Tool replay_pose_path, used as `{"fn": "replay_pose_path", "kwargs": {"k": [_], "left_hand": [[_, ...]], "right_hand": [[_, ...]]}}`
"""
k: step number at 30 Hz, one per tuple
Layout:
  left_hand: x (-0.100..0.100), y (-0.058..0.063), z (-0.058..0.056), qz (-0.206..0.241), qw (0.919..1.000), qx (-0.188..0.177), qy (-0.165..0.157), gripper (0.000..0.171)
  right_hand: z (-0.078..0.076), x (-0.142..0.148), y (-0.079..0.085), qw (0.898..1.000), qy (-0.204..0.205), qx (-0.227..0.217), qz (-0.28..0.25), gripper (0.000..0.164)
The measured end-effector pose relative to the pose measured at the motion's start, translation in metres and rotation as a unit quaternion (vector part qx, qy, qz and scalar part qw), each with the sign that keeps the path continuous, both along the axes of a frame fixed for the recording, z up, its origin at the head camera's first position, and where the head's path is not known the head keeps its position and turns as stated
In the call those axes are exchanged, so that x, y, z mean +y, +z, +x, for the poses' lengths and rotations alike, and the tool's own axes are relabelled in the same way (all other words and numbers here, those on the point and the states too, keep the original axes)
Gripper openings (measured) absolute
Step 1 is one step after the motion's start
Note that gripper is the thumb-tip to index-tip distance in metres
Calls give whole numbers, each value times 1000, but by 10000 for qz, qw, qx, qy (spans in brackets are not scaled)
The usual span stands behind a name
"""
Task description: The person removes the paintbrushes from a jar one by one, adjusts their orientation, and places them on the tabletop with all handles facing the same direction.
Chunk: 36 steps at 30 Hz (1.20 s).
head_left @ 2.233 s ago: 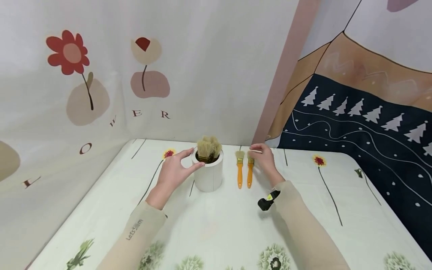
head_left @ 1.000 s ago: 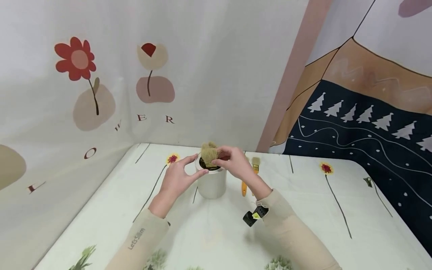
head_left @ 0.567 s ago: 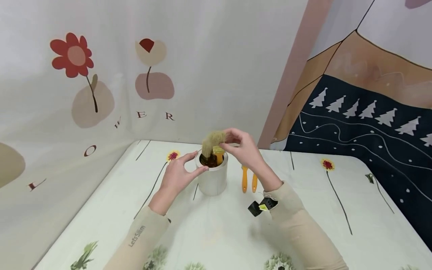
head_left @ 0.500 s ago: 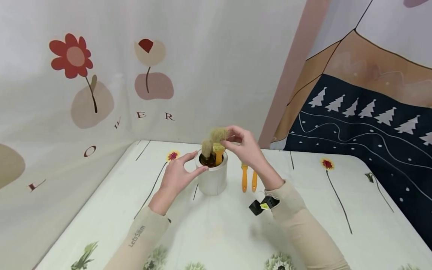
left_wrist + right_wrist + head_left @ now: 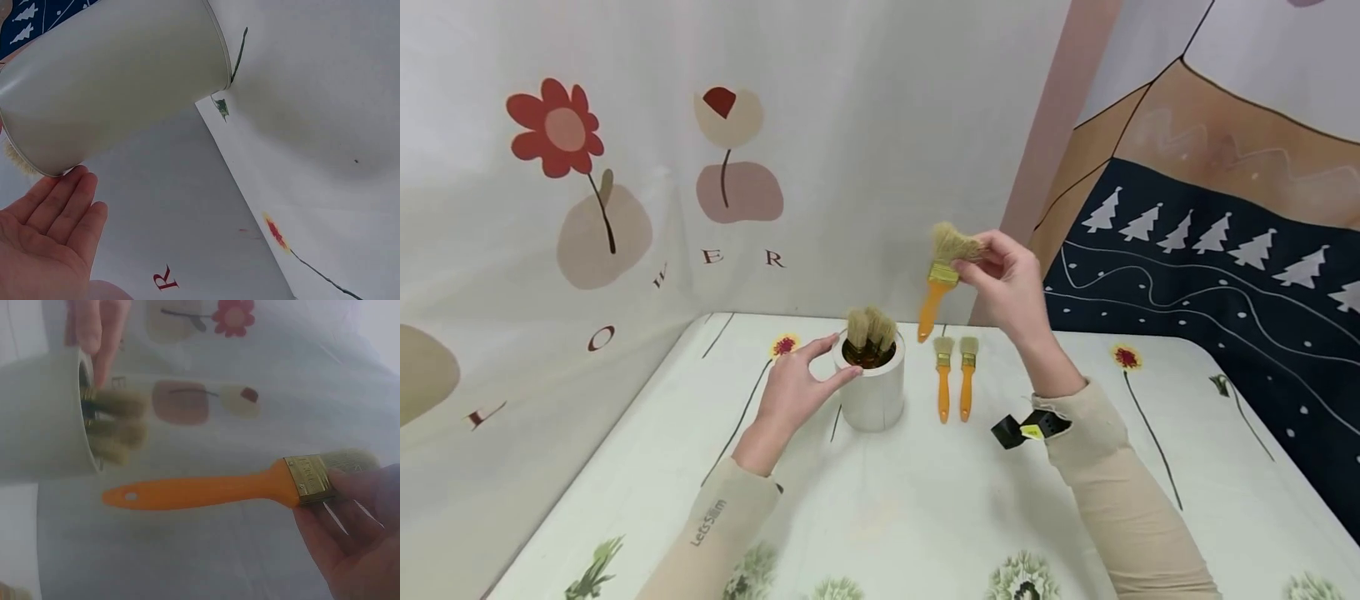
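Observation:
My right hand (image 5: 1015, 287) pinches a flat paintbrush (image 5: 931, 304) near its metal band and bristles, up above the table. The orange handle points down and left; in the right wrist view the whole brush (image 5: 200, 492) shows. A white cylindrical pot (image 5: 872, 404) stands upright on the table, with several brushes (image 5: 871, 329) in it, bristles up and handles hidden. My left hand (image 5: 790, 387) touches the pot's rim from the left with thumb and index finger spread. In the left wrist view the fingers of the left hand (image 5: 53, 237) are nearly straight.
Two more paintbrushes, a left one (image 5: 943, 383) and a right one (image 5: 967, 383), lie side by side right of the pot, bristles away from me. A printed white cloth (image 5: 880, 500) covers the table. A hanging curtain (image 5: 865, 167) closes off the back.
My right hand went from the lying brushes to the pot, took hold of a brush by its bristle end, then lifted it out, up and right. My left hand stays at the rim.

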State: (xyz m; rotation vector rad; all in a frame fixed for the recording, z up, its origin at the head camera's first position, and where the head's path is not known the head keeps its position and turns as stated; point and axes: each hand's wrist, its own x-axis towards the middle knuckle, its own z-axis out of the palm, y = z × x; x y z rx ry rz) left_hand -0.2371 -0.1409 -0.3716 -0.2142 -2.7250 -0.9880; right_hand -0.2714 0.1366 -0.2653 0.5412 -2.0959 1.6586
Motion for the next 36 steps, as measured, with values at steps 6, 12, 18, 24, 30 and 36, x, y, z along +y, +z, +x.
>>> {"fn": "replay_pose_path", "kwargs": {"k": [6,12,18,24,30,36], "left_hand": [[0,0,-1,12,10000,54,21,71],[1,-1,-2,50,10000,45,-3,71],[0,-1,-1,49,10000,39,26,70],[0,-5,3,30,10000,70,6,71],[0,-10,10,-5,10000,-66,1,71],[1,-4,6,-42,9998,161,49,69]], "right_hand": [[-8,24,-8,9971,-600,-209,417,21],[-21,48,-26,9903,-921,-863,577,25],[-39,71,-59,9717,-1015,-1991,770,38],[-59,90,-118,9497,-1146,-2724,1032,44],[-62,97,-171,9239,-1224,-3277,1553,42],[-71,92,-184,9249,-1659,-2936,1755,37]]}}
